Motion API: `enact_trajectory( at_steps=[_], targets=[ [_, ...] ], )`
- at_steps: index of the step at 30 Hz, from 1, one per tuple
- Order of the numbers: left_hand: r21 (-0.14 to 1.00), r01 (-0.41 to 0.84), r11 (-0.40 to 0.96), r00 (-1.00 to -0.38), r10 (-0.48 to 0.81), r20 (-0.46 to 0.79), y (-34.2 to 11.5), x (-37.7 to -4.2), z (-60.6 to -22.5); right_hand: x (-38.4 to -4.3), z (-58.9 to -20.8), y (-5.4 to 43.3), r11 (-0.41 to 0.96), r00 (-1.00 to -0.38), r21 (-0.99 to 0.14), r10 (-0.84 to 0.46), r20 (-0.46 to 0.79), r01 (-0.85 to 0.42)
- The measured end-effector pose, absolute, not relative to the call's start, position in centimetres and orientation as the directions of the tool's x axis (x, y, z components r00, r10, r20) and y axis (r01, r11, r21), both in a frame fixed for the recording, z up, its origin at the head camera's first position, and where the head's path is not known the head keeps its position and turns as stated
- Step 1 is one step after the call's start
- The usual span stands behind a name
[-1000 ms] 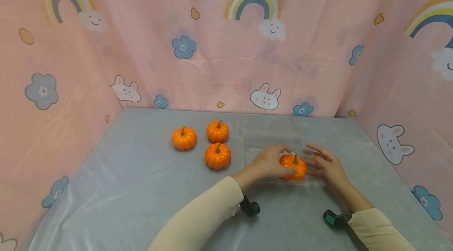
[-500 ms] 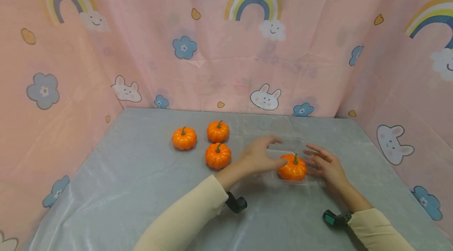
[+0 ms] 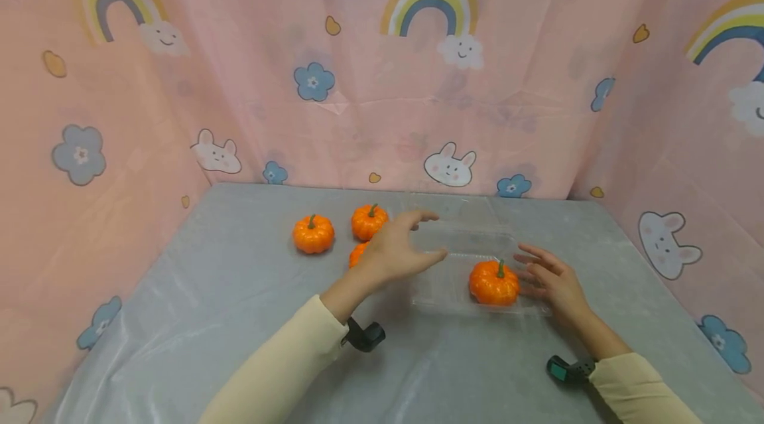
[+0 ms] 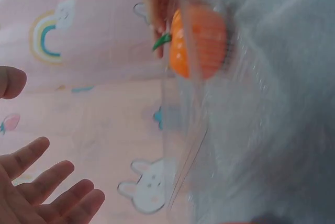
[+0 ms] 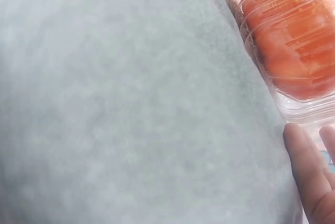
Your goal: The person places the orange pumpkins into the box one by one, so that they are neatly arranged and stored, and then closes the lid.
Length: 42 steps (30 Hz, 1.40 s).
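Observation:
In the head view, a small orange pumpkin [image 3: 494,283] with a green stem sits at the right end of a clear plastic box [image 3: 442,281], whose lid [image 3: 453,210] is folded back. My right hand [image 3: 552,281] stands at the box's right end, its fingers extended along the wall; the right wrist view puts its fingertips [image 5: 294,135] at the box's corner. My left hand [image 3: 390,248] hovers over the box's left side with nothing in its spread fingers. It partly covers one loose pumpkin [image 3: 357,254].
Two other pumpkins stand left of the box, one at the back [image 3: 369,220] and one farther left [image 3: 313,234]. A grey cloth covers the table [image 3: 239,318]. A pink patterned curtain [image 3: 370,125] rises behind it.
My left hand has let go of the pumpkin in the box and moved left, towards the loose pumpkins. The right hand has stayed beside the box.

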<state>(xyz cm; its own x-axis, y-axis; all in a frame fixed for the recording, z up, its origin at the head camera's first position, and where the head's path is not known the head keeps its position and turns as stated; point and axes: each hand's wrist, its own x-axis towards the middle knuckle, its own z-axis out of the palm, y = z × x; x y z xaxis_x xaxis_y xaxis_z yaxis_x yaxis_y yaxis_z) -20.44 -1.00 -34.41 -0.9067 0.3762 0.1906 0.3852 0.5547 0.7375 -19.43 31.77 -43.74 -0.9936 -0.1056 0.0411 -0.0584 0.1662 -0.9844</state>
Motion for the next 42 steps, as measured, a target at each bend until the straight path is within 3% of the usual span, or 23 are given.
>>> enact_trajectory(
  at_steps=[10,21,28,42],
  targets=[
    [0.732,0.374,0.569,-0.926,0.276,0.259,-5.0,-20.5,-34.0,-19.7,-43.9,31.9,0.170,-0.995,-0.984,-0.098,0.028,-0.044],
    [0.738,0.285,0.612,-0.958,0.193,0.210,-7.9,-20.7,-35.5,-19.8,-44.1,31.9,0.174,-0.995,-0.984,-0.096,0.022,-0.039],
    [0.677,0.264,0.687,-0.964,0.194,0.180,-8.7,-21.2,-37.5,-19.7,-44.1,32.0,0.173,-0.995,-0.984,-0.101,0.015,-0.032],
    [0.680,0.189,0.708,-0.978,0.195,0.069,-9.4,-22.2,-40.3,-19.7,-44.1,32.0,0.137,-0.995,-0.990,-0.101,0.006,-0.020]
  ],
)
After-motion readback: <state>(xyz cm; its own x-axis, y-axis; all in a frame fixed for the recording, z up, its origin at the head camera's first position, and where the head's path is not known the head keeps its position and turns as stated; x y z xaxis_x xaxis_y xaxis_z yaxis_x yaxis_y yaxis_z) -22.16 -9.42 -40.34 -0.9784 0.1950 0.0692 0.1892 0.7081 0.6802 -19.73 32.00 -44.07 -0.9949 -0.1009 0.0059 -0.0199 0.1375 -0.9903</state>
